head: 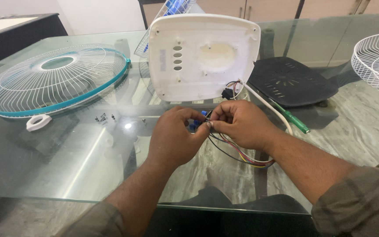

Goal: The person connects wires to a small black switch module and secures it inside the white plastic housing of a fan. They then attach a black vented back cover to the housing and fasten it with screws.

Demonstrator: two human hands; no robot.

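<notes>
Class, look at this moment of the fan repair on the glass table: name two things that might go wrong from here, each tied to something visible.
1. Both hands, left hand and right hand, pinch the coloured wires close together; a tug might strain where they enter the white base housing.
2. The small screws lie loose on the glass table and may roll away.

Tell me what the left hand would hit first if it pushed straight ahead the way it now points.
Likely the white plastic fan base cover propped on the glass table just beyond the left hand; depth is unclear, and the wires it pinches come first.
</notes>
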